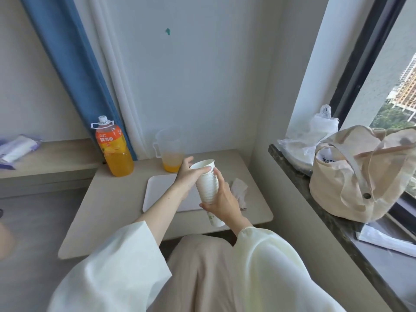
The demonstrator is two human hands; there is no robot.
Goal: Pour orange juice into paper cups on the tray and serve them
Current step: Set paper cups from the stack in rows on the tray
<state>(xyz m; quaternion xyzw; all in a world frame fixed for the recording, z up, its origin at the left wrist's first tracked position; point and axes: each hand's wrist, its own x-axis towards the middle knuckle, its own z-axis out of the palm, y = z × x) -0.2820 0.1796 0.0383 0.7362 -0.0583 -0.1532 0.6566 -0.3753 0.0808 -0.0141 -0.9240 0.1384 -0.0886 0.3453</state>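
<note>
Right hand (222,200) wrapped round the stack of paper cups (207,184), steadying it over the white tray (157,192), while the left hand (187,174) pinched its top rim, apparently to peel one free, and the orange juice bottle (114,152) stood behind.

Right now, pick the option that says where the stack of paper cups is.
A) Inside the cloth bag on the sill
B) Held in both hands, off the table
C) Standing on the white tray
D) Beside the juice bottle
B: the right hand grips the stack of paper cups around its side and the left hand holds its top cup near the rim, lifted clear of the tray.
</note>
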